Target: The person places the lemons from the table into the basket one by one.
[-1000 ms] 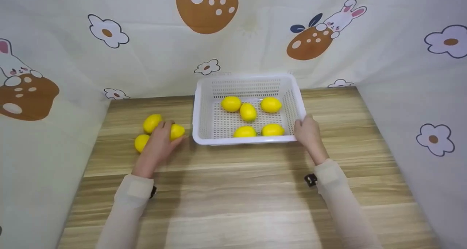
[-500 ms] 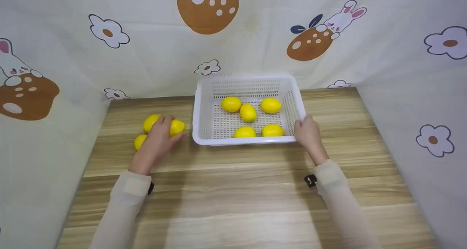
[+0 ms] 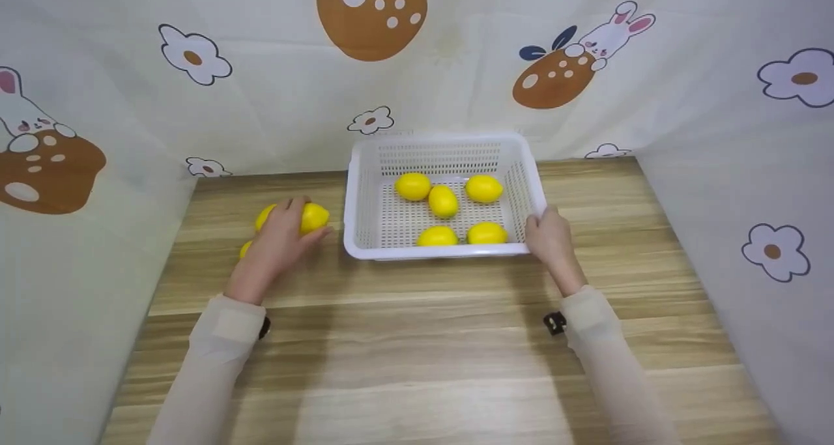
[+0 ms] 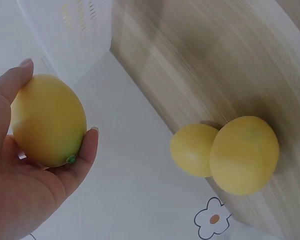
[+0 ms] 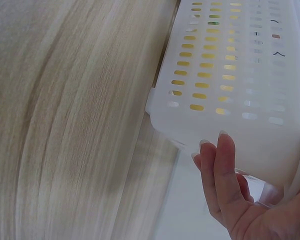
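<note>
hands [image 3: 550, 233]: bare | sleeves [image 3: 619, 367]: long, pale cream | black fittings [image 3: 554, 323]: small, at both wrists

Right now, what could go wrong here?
1. Slip: the left hand holds a smooth, rounded lemon between thumb and fingers, so it might roll out of the grip.
2. Knock: two loose lemons lie on the table close to that hand; a brush could set them rolling.
3. Tilt: the right hand holds the basket at one near corner; a tug might tip it and shift the five lemons inside.
</note>
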### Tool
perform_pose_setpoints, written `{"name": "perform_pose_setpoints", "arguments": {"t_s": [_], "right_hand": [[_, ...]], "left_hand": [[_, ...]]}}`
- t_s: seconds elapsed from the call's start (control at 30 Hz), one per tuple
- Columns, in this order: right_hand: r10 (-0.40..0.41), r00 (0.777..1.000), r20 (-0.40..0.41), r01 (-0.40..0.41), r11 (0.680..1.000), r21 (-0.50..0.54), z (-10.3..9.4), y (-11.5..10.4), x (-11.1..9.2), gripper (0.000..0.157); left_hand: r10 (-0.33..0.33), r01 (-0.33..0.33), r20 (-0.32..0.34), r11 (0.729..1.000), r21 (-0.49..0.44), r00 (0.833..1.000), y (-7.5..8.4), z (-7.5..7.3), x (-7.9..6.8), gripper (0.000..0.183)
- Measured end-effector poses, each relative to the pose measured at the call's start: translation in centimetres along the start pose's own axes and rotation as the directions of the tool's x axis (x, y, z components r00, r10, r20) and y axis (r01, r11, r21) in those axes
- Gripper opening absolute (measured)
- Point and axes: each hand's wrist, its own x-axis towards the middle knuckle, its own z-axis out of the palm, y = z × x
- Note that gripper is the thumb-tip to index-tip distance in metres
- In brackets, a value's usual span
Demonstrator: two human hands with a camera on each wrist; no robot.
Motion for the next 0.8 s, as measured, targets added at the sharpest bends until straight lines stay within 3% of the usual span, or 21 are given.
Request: {"name": "perform_pose_setpoints", "arguments": {"t_s": [0.47,0.8], "right_hand": [[0.0,1.0,0.004,0.0,1.0,0.008,0.0,0.1,-0.1,0.041],[-0.001,1.0,0.003,0.001,1.0,-0.003,0.0,0.0,0.1,0.039]], "left_hand": [[0.023,-0.023,0.004,1.0,-0.014,1.0,1.2,-1.2,1.1,0.06],[-0.025,0.027,0.073,0.999,-0.022,0.997,2.3,-2.0,2.1,0.061]]}}
